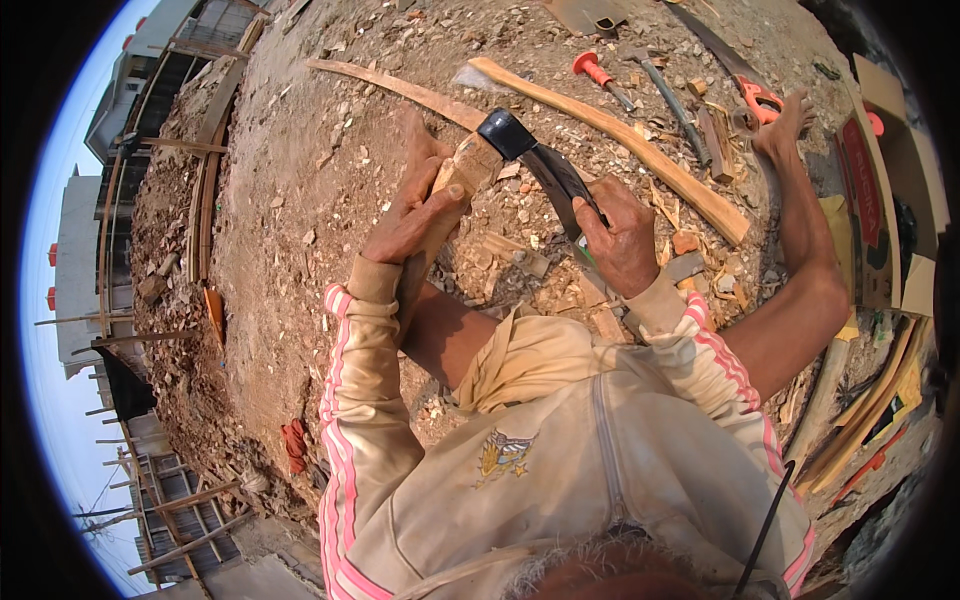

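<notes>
Between my hands is a hoe, with a thick wooden handle (468, 170) running up into the black metal collar of its hoe head (507, 134). My left hand (420, 205) is wrapped round the handle just below the collar, thumb lying along the wood. From the collar the dark curved blade slopes down to the right, where my right hand (622, 238) pinches it, thumb on top. The blade's lower end is partly hidden by that hand. Behind the collar passes the end of a thin curved strip of wood (400, 88).
A long wooden handle (630, 140), a red-gripped chisel (597, 72), a hammer (672, 105) and an orange-handled saw (760, 98) lie on rubbly ground ahead. My bare foot touches the saw's handle. An open cardboard box (868, 200) and wood lengths (865, 415) stand at right.
</notes>
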Motion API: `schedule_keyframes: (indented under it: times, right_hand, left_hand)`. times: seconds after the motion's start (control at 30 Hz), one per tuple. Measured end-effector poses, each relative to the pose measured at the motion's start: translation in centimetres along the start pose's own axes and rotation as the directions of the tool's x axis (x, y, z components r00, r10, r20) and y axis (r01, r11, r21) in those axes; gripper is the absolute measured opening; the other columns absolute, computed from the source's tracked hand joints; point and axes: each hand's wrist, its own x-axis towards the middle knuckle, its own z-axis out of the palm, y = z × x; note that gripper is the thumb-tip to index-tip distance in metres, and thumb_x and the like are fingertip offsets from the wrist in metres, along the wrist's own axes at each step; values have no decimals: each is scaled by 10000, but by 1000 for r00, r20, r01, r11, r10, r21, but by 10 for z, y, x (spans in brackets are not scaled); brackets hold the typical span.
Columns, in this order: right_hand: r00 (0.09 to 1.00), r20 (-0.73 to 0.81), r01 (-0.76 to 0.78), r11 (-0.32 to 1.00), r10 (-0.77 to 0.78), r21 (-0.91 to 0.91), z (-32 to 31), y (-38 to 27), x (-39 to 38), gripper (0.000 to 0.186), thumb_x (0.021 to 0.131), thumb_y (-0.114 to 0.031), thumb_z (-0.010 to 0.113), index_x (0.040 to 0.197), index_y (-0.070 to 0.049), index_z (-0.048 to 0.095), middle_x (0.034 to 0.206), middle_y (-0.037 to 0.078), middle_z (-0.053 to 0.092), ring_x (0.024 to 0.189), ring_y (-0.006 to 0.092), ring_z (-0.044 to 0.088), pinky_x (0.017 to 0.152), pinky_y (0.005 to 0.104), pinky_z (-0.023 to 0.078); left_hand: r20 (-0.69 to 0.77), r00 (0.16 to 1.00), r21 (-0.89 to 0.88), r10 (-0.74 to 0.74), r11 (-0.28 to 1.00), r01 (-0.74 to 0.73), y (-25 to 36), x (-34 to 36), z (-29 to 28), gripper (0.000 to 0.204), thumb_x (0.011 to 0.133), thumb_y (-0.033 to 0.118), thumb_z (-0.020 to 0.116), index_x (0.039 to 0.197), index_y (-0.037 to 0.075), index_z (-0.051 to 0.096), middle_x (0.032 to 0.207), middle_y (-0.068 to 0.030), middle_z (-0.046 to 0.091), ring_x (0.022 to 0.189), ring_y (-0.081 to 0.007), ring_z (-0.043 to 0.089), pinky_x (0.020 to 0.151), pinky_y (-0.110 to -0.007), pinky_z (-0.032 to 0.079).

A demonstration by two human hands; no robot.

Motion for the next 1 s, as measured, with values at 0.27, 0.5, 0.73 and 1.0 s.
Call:
schedule_keyframes:
  times: [0.27, 0.5, 0.73, 1.0]
  right_hand:
    - [998, 8, 70, 997, -70, -38, 0, -3, 3, 71, 878, -25, 650, 936, 12, 666, 845, 163, 637, 712, 350, 657, 621, 411, 499]
    - [998, 3, 63, 998, -63, -3, -1, 0, -2, 77, 882, -23, 649, 952, 6, 667, 843, 153, 635, 710, 340, 660, 619, 399, 503]
    - [999, -21, 42, 999, -42, 14, -9, 6, 1, 71, 893, -25, 644, 953, -3, 676, 877, 147, 657, 725, 317, 678, 629, 383, 514]
    - [998, -18, 65, 998, -64, 10, -10, 8, -4, 86, 895, -44, 649, 960, 3, 678, 920, 145, 671, 734, 314, 685, 639, 378, 526]
  left_hand:
    - [33, 994, 349, 101, 931, -106, -20, 5, -15, 491, 1017, 290, 591, 1410, 6, 511, 1201, -72, 597, 1096, -152, 546, 948, -297, 447]
    - [77, 962, 625, 260, 739, -250, -29, 12, -19, 500, 1043, 284, 548, 1465, 34, 451, 1206, -70, 589, 1074, -148, 551, 898, -297, 478]
    - [63, 997, 190, 52, 980, -63, -5, 16, 9, 437, 1050, 317, 529, 1398, 65, 449, 895, -36, 538, 715, -124, 543, 584, -268, 466]
    - [109, 992, -70, -63, 995, 71, 3, 22, 12, 414, 1054, 331, 534, 1374, 74, 479, 889, -39, 557, 704, -119, 566, 528, -254, 466]
